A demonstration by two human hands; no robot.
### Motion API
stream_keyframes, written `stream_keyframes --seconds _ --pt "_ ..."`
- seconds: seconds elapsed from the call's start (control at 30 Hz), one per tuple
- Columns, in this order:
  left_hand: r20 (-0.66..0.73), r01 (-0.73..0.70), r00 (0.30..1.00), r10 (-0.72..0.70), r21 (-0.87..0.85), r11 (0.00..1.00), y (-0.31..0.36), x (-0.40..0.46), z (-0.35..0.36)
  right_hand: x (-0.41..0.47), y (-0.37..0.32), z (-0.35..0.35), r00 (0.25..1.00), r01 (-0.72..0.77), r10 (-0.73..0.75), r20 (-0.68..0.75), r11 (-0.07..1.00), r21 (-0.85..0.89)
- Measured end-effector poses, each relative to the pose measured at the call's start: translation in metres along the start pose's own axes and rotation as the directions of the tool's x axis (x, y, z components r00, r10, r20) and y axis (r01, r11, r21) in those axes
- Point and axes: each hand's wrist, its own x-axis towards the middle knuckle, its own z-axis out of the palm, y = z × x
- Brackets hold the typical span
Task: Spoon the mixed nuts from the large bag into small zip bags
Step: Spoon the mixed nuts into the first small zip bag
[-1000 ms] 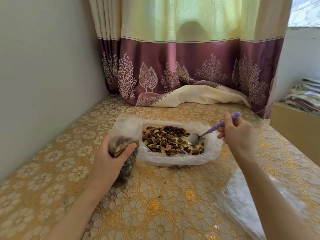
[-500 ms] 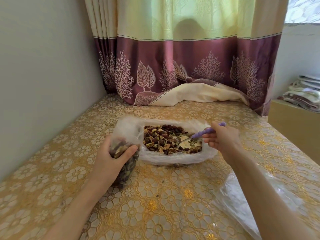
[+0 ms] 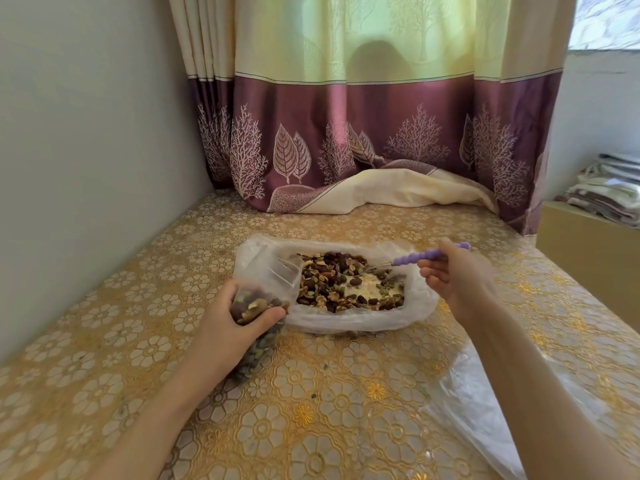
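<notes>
A large clear bag [image 3: 420,308] lies open on the table, holding mixed nuts [image 3: 325,289] with a bare patch near its middle. My left hand [image 3: 225,327] grips a small zip bag [image 3: 258,336] that stands upright at the large bag's left side, well filled with nuts, its mouth open toward the big bag. My right hand [image 3: 453,280] holds a purple-handled spoon [image 3: 420,257]. The metal bowl of the spoon is down among the nuts at the far side of the large bag, carrying some nuts.
The table wears a gold floral cloth [image 3: 311,410]. Empty clear bags [image 3: 485,403] lie at the front right under my right forearm. A wall runs along the left, a curtain [image 3: 381,133] drapes onto the back, and a cabinet with folded cloths [image 3: 609,192] stands right.
The spoon went from resting at the bag's right side to digging leftward into the nuts, and its bowl now carries some. My left hand has kept its grip on the small bag.
</notes>
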Motion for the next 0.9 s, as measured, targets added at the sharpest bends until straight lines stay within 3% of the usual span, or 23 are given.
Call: stream_keyframes --seconds 0.33,0.47,0.7,0.9 --pt "0.043 0.032 0.998 -0.036 0.093 0.995 -0.003 0.002 0.001 -0.040 -0.035 0.029 0.955 0.205 -0.217 0.200 0.976 0.080" --pt "0.030 0.042 0.999 -0.043 0.055 0.998 -0.003 0.001 0.002 -0.065 -0.033 0.048 0.890 0.333 -0.318 0.328 0.943 0.011" --pt "0.002 0.055 0.998 -0.055 -0.064 0.996 -0.001 -0.002 0.002 -0.087 -0.023 0.069 0.702 0.604 -0.529 0.477 0.797 -0.006" --pt "-0.034 0.055 0.998 -0.060 -0.146 0.988 0.000 -0.003 0.001 -0.086 -0.028 0.064 0.688 0.602 -0.553 0.470 0.797 0.056"
